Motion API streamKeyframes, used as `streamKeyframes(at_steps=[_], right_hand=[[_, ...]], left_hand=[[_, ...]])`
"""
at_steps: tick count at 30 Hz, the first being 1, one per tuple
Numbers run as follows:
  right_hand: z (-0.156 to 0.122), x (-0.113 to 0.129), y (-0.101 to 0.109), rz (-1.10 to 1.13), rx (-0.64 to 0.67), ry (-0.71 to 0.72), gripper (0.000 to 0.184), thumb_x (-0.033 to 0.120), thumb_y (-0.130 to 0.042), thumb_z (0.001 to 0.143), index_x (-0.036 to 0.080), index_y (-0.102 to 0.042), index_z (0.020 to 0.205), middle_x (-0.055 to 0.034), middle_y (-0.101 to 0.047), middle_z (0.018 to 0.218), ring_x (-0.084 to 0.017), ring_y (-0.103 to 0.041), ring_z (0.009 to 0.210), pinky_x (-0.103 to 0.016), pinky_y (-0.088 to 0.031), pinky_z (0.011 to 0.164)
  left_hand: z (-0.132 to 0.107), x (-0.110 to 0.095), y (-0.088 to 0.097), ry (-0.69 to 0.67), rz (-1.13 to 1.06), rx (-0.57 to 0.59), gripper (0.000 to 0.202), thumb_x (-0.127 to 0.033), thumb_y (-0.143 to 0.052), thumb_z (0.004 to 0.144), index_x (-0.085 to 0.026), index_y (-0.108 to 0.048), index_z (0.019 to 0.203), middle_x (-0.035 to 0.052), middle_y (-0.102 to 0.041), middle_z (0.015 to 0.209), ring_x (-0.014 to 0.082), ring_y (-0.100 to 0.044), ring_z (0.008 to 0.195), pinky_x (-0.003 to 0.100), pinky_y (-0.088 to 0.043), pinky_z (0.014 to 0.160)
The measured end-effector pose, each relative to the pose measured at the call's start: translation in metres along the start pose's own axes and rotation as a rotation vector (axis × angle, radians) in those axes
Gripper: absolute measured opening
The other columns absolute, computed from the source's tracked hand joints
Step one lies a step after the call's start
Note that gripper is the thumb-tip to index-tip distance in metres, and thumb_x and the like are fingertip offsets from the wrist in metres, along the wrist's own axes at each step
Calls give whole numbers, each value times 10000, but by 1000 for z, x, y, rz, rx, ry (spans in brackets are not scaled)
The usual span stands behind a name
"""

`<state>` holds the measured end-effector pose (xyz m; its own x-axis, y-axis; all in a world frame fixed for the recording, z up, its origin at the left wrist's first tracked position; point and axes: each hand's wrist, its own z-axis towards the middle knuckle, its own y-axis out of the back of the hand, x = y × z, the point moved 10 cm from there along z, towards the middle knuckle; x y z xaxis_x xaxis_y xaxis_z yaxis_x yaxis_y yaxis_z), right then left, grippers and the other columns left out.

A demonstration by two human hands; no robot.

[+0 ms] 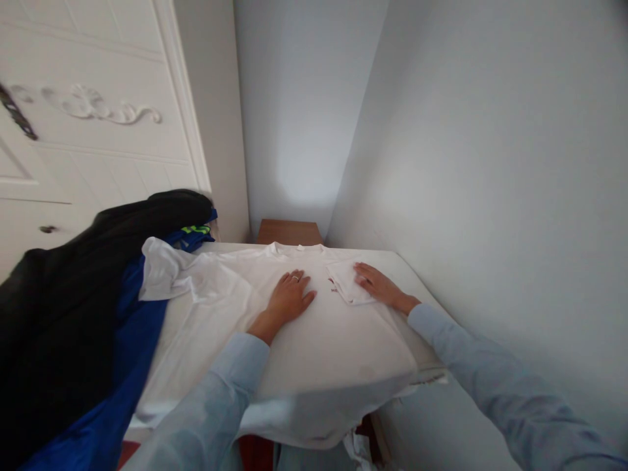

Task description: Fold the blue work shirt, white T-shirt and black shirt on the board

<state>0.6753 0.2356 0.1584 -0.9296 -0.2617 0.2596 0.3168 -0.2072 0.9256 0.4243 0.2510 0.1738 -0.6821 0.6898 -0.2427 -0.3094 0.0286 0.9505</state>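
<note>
A white T-shirt (314,353) lies spread on a white table (387,258), its neckline at the far edge and its hem hanging over the near edge. My left hand (289,297) rests flat on the middle of the shirt, a ring on one finger. At the right, the shirt's sleeve (350,288) is folded inward over the chest, partly covering a small dark print (334,286). On that folded sleeve lies my right hand (380,286), palm down with fingers stretched out. The other sleeve (167,268) extends to the left, rumpled, and touches the dark clothes.
Black clothing (63,307) and blue clothing (142,333) are heaped along the table's left side. A white wardrobe (108,150) stands behind them. A grey wall (490,163) runs along the right. Beyond the far edge is a brown wooden surface (289,231).
</note>
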Motion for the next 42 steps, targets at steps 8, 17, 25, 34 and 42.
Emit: streamKeyframes(at_steps=[8, 17, 25, 34, 42], right_hand=[[-14, -15, 15, 10, -50, -98, 634, 542, -317, 1001, 159, -459, 1486, -144, -440, 1538, -293, -387, 1439, -528, -289, 1210], [-44, -8, -6, -6, 74, -66, 731, 630, -255, 985, 159, -399, 1526, -130, -353, 1584, -291, -305, 1475, -522, -247, 1229], [-58, -24, 5, -18, 94, -116, 627, 520, -290, 1004, 155, -481, 1476, -115, -400, 1561, -275, -304, 1478, -521, -230, 1234], [-50, -30, 23, -153, -9, -232, 420, 213, -449, 905, 175, -698, 1241, -120, -597, 1403, -296, -472, 1382, -515, -379, 1168], [-38, 50, 28, -139, -39, -27, 391, 239, -456, 949, 140, -675, 1258, -164, -579, 1411, -302, -522, 1337, -541, -397, 1147]], left_hand=[[1, 1, -1, -5, 23, -2, 513, -425, -430, 992, -125, -527, 1398, 176, -466, 1514, 277, -397, 1428, 422, -258, 1202], [1, 1, -2, -20, 8, -28, 503, -421, -445, 988, -118, -544, 1376, 193, -478, 1499, 292, -410, 1420, 447, -279, 1193], [1, 0, -3, -21, 16, -16, 518, -419, -431, 994, -98, -541, 1384, 200, -470, 1503, 300, -397, 1426, 446, -267, 1197], [1, 0, -1, -24, 16, -29, 506, -428, -435, 990, -117, -547, 1373, 191, -483, 1496, 289, -410, 1419, 449, -278, 1192], [1, 0, -2, -24, 35, -22, 524, -425, -416, 994, -106, -539, 1391, 186, -477, 1502, 288, -409, 1418, 427, -272, 1193]])
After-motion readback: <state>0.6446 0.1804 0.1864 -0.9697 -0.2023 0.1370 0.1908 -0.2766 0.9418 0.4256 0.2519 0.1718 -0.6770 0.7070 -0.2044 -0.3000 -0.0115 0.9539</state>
